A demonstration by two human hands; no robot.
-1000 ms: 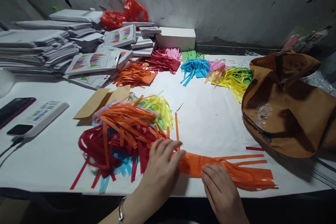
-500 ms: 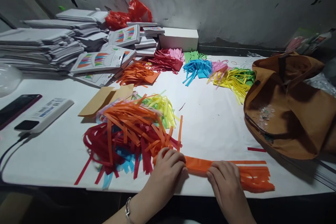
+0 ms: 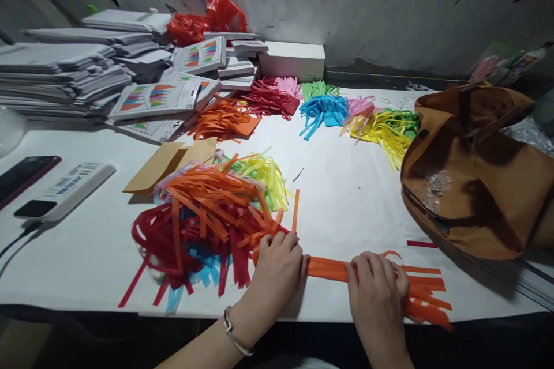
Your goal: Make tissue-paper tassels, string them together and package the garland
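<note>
An orange fringed paper tassel (image 3: pixel 326 268) lies along the front of the white table, its middle a narrow flat band and its cut strips fanning out at the right. My left hand (image 3: pixel 279 268), a silver bracelet at its wrist, has its fingers curled over the left end of that band. Further right, my right hand (image 3: pixel 375 291) grips the band with bent fingers, close to where the loose strips begin. Both palms face down, so the fingertips are partly hidden. Beside my left hand rises a heap of orange strips (image 3: pixel 216 184) over dark red strips (image 3: pixel 160 236).
Small fringed bundles, among them a blue one (image 3: pixel 324 109) and a yellow one (image 3: pixel 383 135), lie along the back. A brown fabric bag (image 3: pixel 467 184) stands at the right. Stacked white packets (image 3: pixel 56 78), a phone (image 3: pixel 26 179) and a white device (image 3: pixel 69 190) occupy the left.
My right hand has shifted slightly right and up along the orange tassel. The band between my hands looks narrower, and the strips at its right end are more spread.
</note>
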